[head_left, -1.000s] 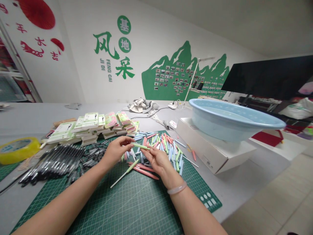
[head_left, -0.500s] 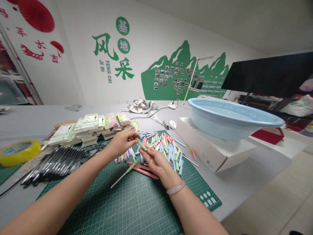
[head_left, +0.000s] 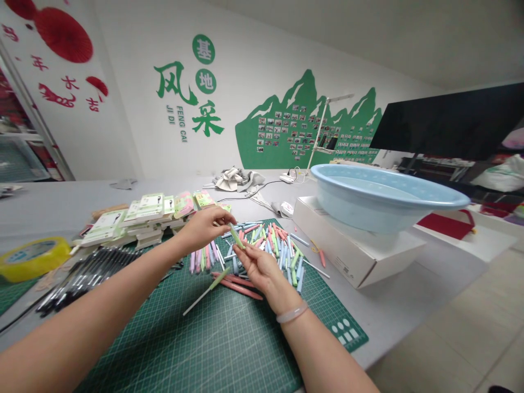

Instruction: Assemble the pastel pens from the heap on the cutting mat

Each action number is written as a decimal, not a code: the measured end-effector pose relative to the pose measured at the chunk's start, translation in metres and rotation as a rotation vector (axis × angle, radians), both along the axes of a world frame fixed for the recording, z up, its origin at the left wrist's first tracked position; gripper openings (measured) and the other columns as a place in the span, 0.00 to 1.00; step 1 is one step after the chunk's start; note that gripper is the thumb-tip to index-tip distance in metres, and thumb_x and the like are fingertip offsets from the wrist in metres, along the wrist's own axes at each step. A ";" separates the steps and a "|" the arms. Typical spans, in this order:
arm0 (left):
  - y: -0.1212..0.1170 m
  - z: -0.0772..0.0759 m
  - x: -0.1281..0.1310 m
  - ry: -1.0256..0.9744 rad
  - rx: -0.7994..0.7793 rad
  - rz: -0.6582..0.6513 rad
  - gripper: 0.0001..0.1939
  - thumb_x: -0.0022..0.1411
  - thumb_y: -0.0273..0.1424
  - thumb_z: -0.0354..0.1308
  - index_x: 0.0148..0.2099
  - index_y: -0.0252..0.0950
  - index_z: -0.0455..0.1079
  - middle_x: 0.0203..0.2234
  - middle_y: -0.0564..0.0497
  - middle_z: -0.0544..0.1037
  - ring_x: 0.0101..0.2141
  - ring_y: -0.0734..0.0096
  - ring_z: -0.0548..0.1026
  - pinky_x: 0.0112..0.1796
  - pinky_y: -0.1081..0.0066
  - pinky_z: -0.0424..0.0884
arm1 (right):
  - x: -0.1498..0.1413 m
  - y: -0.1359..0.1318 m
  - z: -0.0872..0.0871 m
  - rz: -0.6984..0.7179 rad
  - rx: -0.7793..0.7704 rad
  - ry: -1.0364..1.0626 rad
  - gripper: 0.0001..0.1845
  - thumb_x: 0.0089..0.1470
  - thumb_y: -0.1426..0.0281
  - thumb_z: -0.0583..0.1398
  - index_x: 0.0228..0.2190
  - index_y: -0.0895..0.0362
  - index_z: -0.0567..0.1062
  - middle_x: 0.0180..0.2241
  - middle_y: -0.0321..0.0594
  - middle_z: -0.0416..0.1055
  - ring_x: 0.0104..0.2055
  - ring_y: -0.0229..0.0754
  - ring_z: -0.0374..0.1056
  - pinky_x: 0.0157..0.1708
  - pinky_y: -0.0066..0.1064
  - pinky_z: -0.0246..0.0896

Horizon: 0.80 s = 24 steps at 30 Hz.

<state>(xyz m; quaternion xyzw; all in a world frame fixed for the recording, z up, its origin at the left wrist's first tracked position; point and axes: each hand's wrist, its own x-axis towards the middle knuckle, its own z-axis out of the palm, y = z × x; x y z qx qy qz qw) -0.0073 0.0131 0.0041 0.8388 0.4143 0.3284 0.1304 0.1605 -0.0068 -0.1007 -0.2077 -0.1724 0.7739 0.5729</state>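
Observation:
Between my two hands is a light green pen part (head_left: pixel 236 238), slim and tube-shaped, held tilted above the mat. My left hand (head_left: pixel 207 226) pinches its upper end, while the fingertips of my right hand (head_left: pixel 260 268) close on its lower end. Just below lies a green pen piece with a white stick (head_left: pixel 207 291) coming out of it. Pink-red pen parts (head_left: pixel 239 289) rest beside my right hand. Behind the hands spreads a pile of pastel pen parts (head_left: pixel 276 240) in pink, blue, green and purple. Fingers partly hide the held piece's ends.
A green cutting mat (head_left: pixel 196 349) covers the near table. Black pens (head_left: pixel 88 275), stacked small boxes (head_left: pixel 139 215) and a yellow tape roll (head_left: pixel 36 259) lie left. To the right, a blue basin (head_left: pixel 380 199) stands on a white carton (head_left: pixel 347 254). Crumpled cloths (head_left: pixel 237 179) lie behind.
Both hands keep hold of the green pen part, with only slight shifts of the fingers. The whole view has tilted a little; the things on the table have stayed put.

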 end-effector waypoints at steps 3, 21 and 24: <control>0.003 0.001 0.001 -0.013 -0.021 -0.002 0.11 0.54 0.29 0.54 0.40 0.38 0.73 0.31 0.50 0.75 0.31 0.71 0.72 0.34 0.71 0.68 | -0.001 0.000 -0.001 -0.015 -0.012 -0.005 0.11 0.48 0.86 0.54 0.34 0.68 0.72 0.35 0.50 0.75 0.40 0.42 0.73 0.45 0.30 0.68; 0.012 0.004 -0.001 -0.194 -0.212 -0.031 0.13 0.52 0.32 0.56 0.41 0.34 0.72 0.29 0.49 0.76 0.29 0.71 0.73 0.31 0.70 0.71 | 0.004 0.006 -0.005 -0.025 0.000 0.007 0.11 0.48 0.85 0.55 0.36 0.68 0.72 0.35 0.49 0.75 0.41 0.41 0.73 0.45 0.28 0.67; 0.011 0.004 -0.002 -0.274 -0.282 -0.047 0.14 0.52 0.33 0.57 0.41 0.33 0.72 0.30 0.48 0.76 0.29 0.70 0.74 0.32 0.69 0.72 | 0.004 0.005 -0.004 -0.020 -0.004 -0.009 0.12 0.49 0.85 0.55 0.37 0.68 0.72 0.33 0.48 0.75 0.39 0.40 0.74 0.44 0.27 0.68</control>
